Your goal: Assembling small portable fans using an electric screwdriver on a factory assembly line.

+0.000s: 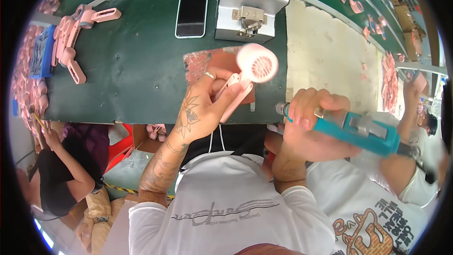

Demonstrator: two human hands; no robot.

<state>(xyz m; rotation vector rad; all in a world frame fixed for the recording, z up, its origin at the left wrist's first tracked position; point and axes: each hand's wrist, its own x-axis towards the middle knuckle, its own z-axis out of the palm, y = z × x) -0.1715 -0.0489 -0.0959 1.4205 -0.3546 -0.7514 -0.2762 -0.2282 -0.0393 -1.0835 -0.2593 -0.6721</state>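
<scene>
Here, the shirt: we look down on a white shirt (pixel 222 226) of soft, creased cloth, printed across the chest in thin dark strokes.
Left hand: our left hand (pixel 205 101), inked on its back and banded with a smooth metal ring, has its fingers clamped on the pink housing's handle.
Right hand: our right hand (pixel 311 125) is wrapped firmly around the thick barrel of a teal power driver (pixel 347 134); its rounded metal nose points left, well apart from the housing.
Pink housing: we hold the pink housing (pixel 257 63) above the bench's front part; it is matt, plastic-looking, with a drum-like head, a round slotted grille and a slim handle in two long pieces, the head slightly blurred.
Red board: beneath it we see a flat red board (pixel 218 58), its surface scuffed and patchy.
Bench: our green bench top (pixel 137 75) is smooth and finely scratched; a pale, ragged-edged sheet (pixel 330 52) lies to the right.
Phone: beyond the board rests a flat, glossy black phone (pixel 192 14) with a light, rounded rim.
Machine: beside it we see a boxy grey metal machine (pixel 252 7), with a bracket on its front.
Far left: more pink parts (pixel 68 42) lie near a blue tray (pixel 42 56).
</scene>
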